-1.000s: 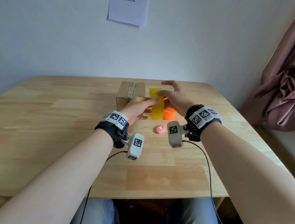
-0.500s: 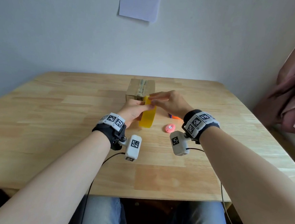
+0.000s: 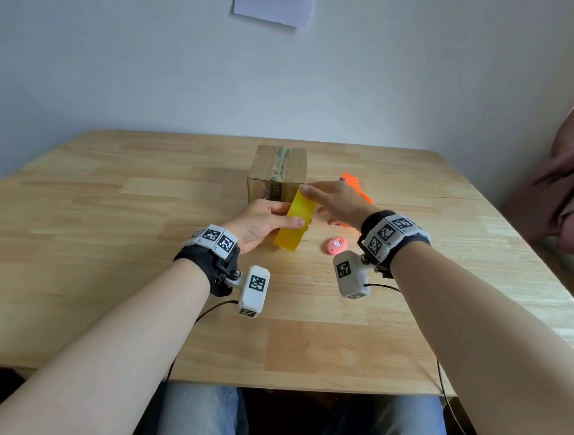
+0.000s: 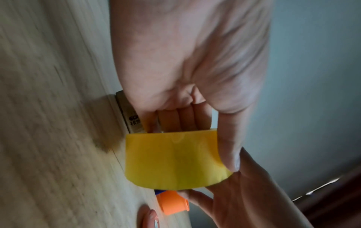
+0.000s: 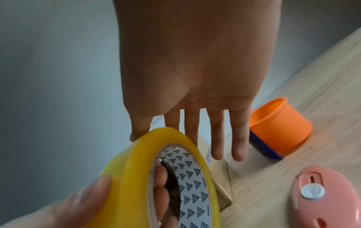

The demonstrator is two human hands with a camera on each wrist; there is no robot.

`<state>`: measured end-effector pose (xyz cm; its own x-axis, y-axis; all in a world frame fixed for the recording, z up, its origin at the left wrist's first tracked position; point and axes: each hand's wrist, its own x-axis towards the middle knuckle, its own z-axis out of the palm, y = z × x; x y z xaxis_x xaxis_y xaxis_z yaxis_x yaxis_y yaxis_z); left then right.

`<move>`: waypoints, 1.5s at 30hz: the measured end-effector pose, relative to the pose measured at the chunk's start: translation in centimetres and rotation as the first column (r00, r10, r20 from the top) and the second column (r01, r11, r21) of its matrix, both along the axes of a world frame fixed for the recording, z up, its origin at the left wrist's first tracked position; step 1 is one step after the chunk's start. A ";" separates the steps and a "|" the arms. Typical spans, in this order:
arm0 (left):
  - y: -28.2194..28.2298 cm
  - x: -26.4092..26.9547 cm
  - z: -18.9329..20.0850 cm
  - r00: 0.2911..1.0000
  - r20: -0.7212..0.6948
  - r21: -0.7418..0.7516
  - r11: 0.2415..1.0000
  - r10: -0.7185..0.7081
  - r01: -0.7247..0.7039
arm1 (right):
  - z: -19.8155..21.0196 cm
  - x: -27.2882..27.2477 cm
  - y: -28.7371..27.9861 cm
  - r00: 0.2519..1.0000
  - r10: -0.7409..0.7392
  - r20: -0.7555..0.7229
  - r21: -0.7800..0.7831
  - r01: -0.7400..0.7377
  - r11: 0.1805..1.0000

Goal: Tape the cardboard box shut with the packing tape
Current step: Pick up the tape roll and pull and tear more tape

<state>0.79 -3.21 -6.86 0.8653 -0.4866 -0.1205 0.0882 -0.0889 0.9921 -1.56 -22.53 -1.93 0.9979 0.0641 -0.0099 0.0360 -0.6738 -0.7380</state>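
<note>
Before the cardboard box (image 3: 277,173), the packing tape (image 3: 295,222) is gripped by the left hand (image 3: 261,223); the right hand (image 3: 340,202) (fingers straight) touches its top edge.

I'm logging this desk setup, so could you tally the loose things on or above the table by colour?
Yellow: 1, the packing tape roll, gripped by the left hand, right hand touching its top.
Brown: 1, the cardboard box.
Orange: 1, the orange holder with a blue edge.
Pink: 1, the pink oval gadget.
Total: 4
</note>
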 end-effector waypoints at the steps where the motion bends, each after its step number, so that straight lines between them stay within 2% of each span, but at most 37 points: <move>1: 0.0 0.0 0.0 1.000 0.005 0.015 1.000 0.003 -0.004 | 0.0 0.1 0.0 0.999 -0.002 0.032 -0.020 0.003 1.000; 5: 0.2 0.0 -0.4 1.000 0.005 0.041 0.999 0.029 -0.029 | 0.0 0.3 -0.2 0.996 0.003 0.085 -0.043 0.001 0.999; 14: -1.3 -0.5 1.4 0.991 -0.076 0.073 0.992 0.109 -0.103 | 0.2 0.5 1.0 0.999 0.025 0.045 0.114 -0.030 0.993; 22: -1.0 -0.1 1.2 0.994 -0.104 0.063 0.998 0.024 -0.018 | 1.5 0.0 1.0 0.993 0.088 -0.079 0.090 -0.081 0.993; 35: -1.3 -0.2 1.3 0.994 -0.105 0.071 0.997 0.017 -0.010 | 2.3 -0.6 0.8 0.987 0.074 -0.142 0.052 -0.068 0.996; 45: -1.1 0.1 1.1 0.991 -0.136 0.059 0.998 0.008 0.000 | 2.4 -1.0 1.0 0.990 0.074 -0.123 0.107 -0.061 0.992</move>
<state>0.93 -4.29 -5.72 0.8410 -0.4716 -0.2652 0.2222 -0.1458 0.9640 -2.58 -21.54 0.48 0.9824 0.1387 -0.1254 -0.0189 -0.5936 -0.8046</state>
